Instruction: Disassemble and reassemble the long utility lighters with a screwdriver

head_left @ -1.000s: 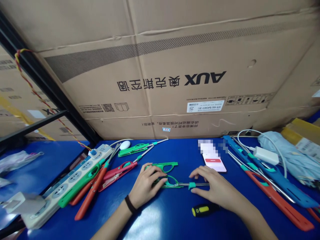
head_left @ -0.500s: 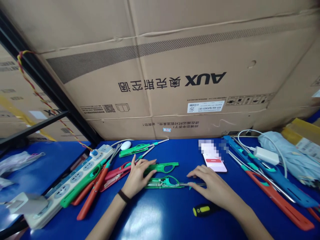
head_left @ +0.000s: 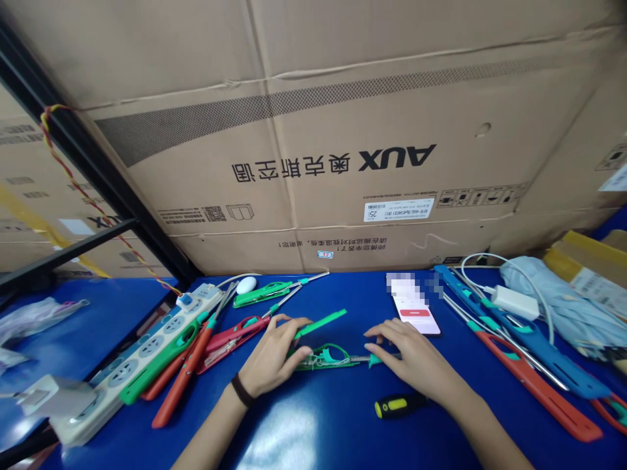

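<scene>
"Green plastic lighter casing: where is it?"

"On the blue table, between the hands, split open. The lower half lies flat, its inner parts and steel nozzle exposed; the slim upper half tilts away."

"And the hands?"

"Left hand curled, gripping that upper half. Right hand spread flat, fingertips beside the nozzle's teal collar."

"How far along?"

"Casing separated, halves not rejoined."

Storeroom workshop: AUX air-conditioner cartons on black metal racking behind a blue table strewn with long plastic lighters.
</scene>
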`<state>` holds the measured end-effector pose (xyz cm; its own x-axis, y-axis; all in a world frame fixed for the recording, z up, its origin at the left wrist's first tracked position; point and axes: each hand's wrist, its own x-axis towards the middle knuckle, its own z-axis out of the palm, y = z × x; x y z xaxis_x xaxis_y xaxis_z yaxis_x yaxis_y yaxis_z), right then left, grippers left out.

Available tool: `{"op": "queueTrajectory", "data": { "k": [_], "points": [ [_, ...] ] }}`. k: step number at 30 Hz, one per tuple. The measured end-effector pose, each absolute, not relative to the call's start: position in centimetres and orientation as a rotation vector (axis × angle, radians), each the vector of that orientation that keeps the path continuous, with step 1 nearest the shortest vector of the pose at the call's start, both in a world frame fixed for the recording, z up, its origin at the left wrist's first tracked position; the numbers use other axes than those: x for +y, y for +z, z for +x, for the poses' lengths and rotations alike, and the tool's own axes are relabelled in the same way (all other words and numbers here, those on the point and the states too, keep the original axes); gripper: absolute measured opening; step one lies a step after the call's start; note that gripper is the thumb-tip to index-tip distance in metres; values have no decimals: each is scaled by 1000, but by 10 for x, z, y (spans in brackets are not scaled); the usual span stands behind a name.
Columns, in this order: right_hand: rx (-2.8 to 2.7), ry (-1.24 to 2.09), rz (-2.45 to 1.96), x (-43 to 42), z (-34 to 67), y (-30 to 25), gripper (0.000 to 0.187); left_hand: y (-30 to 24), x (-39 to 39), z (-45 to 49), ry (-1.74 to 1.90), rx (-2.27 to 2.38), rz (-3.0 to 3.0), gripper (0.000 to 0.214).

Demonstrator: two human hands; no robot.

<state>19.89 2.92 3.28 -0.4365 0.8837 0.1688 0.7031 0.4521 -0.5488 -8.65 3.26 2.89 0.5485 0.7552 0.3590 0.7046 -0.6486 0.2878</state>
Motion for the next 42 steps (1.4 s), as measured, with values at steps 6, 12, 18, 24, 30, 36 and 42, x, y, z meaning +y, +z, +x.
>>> {"op": "queueTrajectory", "data": {
  "k": [6, 12, 18, 24, 30, 36, 42],
  "points": [
    [-2272, 533, -1328, 30, 200, 31, 20, 36, 26, -81, 517, 1235, 2673, 21],
    [-2264, 563, -1326, 33, 202, 28, 20, 29, 24, -80, 509, 1215, 2699, 28],
    [-2263, 573, -1336, 33, 203, 28, 19, 22, 22, -78, 618, 1110, 2741, 30],
    [-2261, 586, -1335, 33, 203, 30, 19, 21, 23, -79, 602, 1092, 2720, 28],
    [-2279, 572, -1302, 30, 199, 30, 19, 21, 24, -79, 599, 1180, 2665, 29],
    [-2360, 622, -1232, 25, 187, 22, 22, 20, 24, -79, 625, 1202, 2566, 30],
    [-2394, 647, -1255, 24, 183, 18, 21, 20, 24, -82, 658, 1212, 2528, 29]
  ]
}}
